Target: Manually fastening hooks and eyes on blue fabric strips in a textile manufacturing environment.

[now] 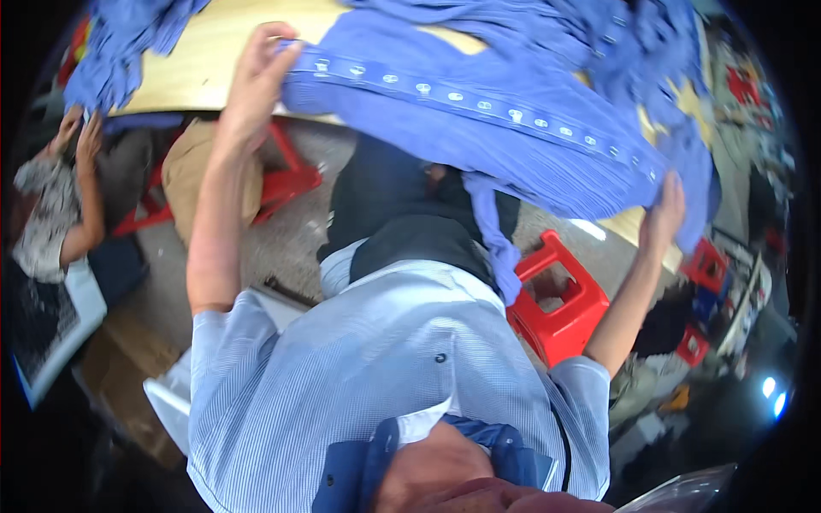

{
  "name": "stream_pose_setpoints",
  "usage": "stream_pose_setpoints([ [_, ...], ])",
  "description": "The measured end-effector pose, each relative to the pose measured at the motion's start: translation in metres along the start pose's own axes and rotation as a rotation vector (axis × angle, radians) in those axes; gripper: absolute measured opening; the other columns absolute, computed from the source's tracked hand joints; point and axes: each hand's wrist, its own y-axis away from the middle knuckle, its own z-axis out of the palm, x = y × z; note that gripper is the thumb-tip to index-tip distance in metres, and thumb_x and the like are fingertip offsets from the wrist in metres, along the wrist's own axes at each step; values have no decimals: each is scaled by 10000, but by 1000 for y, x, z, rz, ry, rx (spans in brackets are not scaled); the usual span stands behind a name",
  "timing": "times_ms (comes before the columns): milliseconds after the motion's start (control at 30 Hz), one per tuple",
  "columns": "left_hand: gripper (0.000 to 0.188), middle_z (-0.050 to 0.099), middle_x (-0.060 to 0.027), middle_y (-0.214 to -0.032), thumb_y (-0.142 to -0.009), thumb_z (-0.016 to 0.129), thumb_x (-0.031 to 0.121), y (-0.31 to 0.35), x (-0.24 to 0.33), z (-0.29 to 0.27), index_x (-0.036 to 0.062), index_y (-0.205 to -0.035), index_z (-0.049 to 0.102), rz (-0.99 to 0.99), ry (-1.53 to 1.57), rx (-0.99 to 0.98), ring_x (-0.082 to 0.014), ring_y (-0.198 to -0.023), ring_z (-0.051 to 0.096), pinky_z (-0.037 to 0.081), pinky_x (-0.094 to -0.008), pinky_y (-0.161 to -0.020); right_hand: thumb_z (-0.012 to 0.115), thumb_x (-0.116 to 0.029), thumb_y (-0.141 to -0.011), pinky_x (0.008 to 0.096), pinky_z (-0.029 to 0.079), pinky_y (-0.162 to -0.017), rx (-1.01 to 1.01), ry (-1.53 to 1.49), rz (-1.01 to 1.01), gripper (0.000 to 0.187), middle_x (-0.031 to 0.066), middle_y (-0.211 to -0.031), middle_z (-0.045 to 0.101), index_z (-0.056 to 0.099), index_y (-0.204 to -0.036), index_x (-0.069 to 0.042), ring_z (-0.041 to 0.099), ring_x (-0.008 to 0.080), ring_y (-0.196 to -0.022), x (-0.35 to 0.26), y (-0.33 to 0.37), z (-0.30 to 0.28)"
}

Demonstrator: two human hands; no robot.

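Observation:
A blue-violet knitted cardigan point(505, 154) is stretched in front of me, hanging partly over the near table edge. Along its button band point(456, 96) runs a row of several small pale buttons. At the band's left end, my left hand point(259, 85) pinches the fabric between thumb and fingers. Far to the right, my right hand point(665, 214) is closed on the band's other end, with its fingertips partly hidden by the cloth. A narrow sleeve-like strip point(490, 222) of the same blue cloth dangles by my lap.
More blue garments point(547, 26) are heaped on the pale wooden table point(205, 60). At the left, another person's hands point(81, 132) hold a blue garment point(128, 51). Red stools point(560, 299) stand beside me, and a brown bag-like bundle point(209, 179) sits by the left one.

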Motion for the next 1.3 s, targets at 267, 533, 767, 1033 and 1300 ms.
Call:
stream_pose_setpoints([
  [267,109,681,23,-1053,-1094,726,39,-77,51,-13,103,-1143,653,320,405,-59,-63,-978,649,512,-238,-880,629,-312,-1177,361,604,-993,-77,-407,-88,377,106,-1260,771,684,-1379,1,762,182,-1110,-84,-12,-58],
  [533,155,632,24,-1044,-1037,685,-36,-60,3,-28,105,-1088,649,267,157,-140,-84,-1001,615,499,-252,-942,622,-380,-1165,388,535,-1080,142,620,-503,567,184,-1319,749,657,-1418,126,718,277,-1175,-18,-38,-61],
  [767,76,632,9,-1025,-1055,641,-36,-31,-36,1,34,-1068,667,217,-276,-56,-85,-982,568,466,-247,-888,628,-330,-1164,450,517,-776,-54,584,-356,388,285,-866,638,669,-1103,51,603,290,-786,26,-7,-5],
  [1033,178,805,-73,-1102,-1076,655,-34,-17,-23,16,10,-1130,819,331,-400,73,-161,-974,737,566,-295,-860,676,-259,-1143,410,516,-731,59,595,-461,316,235,-834,657,668,-1010,28,593,334,-722,13,7,-16],
  [1300,290,731,-219,-1294,-935,723,-1,0,12,57,91,-1195,814,708,-1454,115,-428,-1163,707,606,-508,-898,853,-239,-994,501,553,-838,207,850,-573,270,187,-1047,700,736,-1115,-28,696,413,-965,35,35,12],
])
